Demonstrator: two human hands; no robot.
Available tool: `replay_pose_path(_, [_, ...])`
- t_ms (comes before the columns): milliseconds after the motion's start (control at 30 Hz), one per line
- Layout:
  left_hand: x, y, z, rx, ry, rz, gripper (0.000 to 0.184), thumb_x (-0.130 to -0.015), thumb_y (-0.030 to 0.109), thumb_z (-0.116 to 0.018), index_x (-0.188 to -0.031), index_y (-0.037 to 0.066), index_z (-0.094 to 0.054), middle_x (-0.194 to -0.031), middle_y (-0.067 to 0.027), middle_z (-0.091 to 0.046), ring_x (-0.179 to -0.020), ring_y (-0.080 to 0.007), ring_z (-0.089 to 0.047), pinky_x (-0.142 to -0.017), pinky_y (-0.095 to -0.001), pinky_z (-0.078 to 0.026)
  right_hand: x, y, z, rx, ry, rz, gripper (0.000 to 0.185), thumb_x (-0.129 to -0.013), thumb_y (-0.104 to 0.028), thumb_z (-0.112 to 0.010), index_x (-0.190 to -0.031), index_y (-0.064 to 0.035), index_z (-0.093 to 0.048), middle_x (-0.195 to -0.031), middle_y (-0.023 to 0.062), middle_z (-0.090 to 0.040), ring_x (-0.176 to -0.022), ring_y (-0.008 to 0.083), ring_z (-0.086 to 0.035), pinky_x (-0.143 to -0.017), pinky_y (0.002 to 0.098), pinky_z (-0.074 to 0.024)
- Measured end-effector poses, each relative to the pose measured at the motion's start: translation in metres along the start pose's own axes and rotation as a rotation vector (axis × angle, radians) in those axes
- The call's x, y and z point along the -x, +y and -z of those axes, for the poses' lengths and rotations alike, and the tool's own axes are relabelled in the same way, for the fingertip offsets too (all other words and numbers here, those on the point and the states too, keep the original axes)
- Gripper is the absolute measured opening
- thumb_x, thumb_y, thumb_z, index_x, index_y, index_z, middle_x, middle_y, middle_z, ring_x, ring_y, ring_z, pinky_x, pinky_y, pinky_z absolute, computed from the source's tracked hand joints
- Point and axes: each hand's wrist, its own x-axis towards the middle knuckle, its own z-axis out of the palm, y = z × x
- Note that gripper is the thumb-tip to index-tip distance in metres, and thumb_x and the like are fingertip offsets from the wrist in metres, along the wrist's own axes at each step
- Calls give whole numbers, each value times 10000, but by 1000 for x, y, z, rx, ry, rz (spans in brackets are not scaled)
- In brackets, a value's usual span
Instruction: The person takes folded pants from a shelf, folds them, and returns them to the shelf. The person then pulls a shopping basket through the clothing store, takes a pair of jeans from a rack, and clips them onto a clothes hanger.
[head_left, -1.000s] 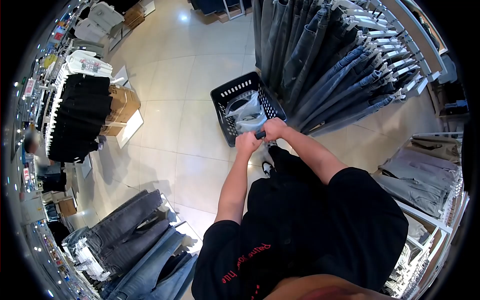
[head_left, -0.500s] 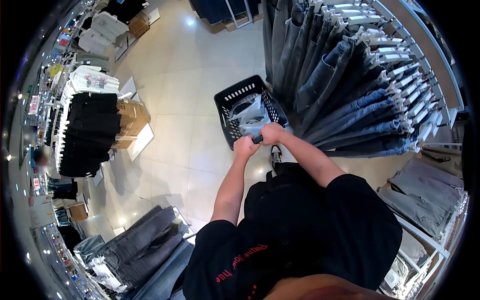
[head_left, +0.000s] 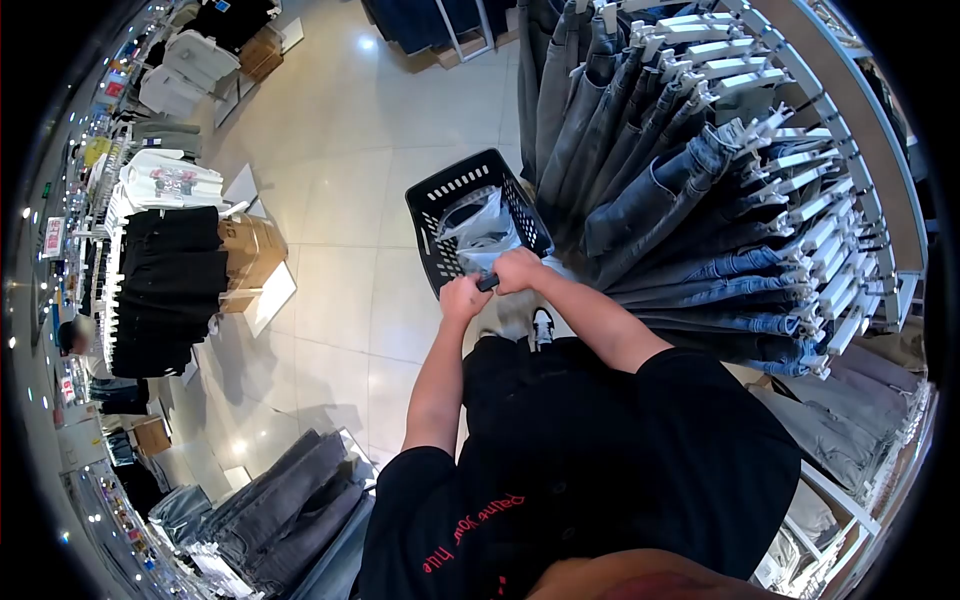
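Note:
A black plastic shopping basket (head_left: 427, 236) hangs in front of me, its sides pierced with slots and holes. Both hands are closed around its dark handle (head_left: 487, 283). My left hand (head_left: 463, 297) grips the handle's left part, and my right hand (head_left: 518, 270) holds it just to the right. Inside the basket lie clear plastic packages (head_left: 485, 225) with greyish contents that I cannot make out. Beside the basket's right side hang grey and blue jeans (head_left: 650, 195).
White hangers (head_left: 835, 235) carry the jeans along a curved rack on the right. To the left stand black garments (head_left: 170, 290), white shirts (head_left: 165, 182) and a cardboard box (head_left: 252, 250). Grey trousers (head_left: 275, 500) hang at lower left. Pale tiles (head_left: 340, 210) cover the floor.
The jeans rack and the left-hand displays have shifted lower in view. The basket and both hands sit slightly further left, and a second shoe shows below. The grip on the handle is unchanged.

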Motion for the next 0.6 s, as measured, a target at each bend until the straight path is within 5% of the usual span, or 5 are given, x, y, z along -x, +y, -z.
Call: replay_pose_path(600, [-143, -49, 59, 10, -31, -28, 365, -810, 457, -770, -1010, 151, -785, -893, -166, -784, -859, -372, -766, -784, -479, -607, -141, 32, 78, 11, -119, -113, 362, -704, -406, -790, -966, -158, -826, -952, 158, -788, -945, 368, -753, -835, 486, -593])
